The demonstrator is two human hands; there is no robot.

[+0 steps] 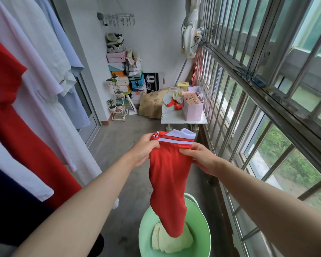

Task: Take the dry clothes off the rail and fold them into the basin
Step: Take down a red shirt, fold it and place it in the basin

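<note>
I have the red knit polo shirt with the white, red-striped collar (167, 182) held up directly above the round pale-green plastic basin (205, 217). Its lower end droops inside the basin's rim, over the folded pale-yellow garment (174, 242) lying in the basin; I cannot tell whether the two touch. My left hand (143, 149) has its fingers curled into bunched cloth just under the collar, and my right hand (200, 158) pinches the opposite edge, thumb on top. I judge the shirt light, soft and limp, not slippery: it hangs narrow and slightly twisted, so it will not hold a fold in the air. The collar looks the firmest part; I would shift both holds outward to the shoulders to spread it flat. Room is tight sideways. Left of the basin hang a red garment (17, 136) and a long white dress (50, 108); close on the basin's right runs the steel window grille (248, 108). Beyond the basin, bare concrete floor lies open as far as a small white table (174, 115).
</note>
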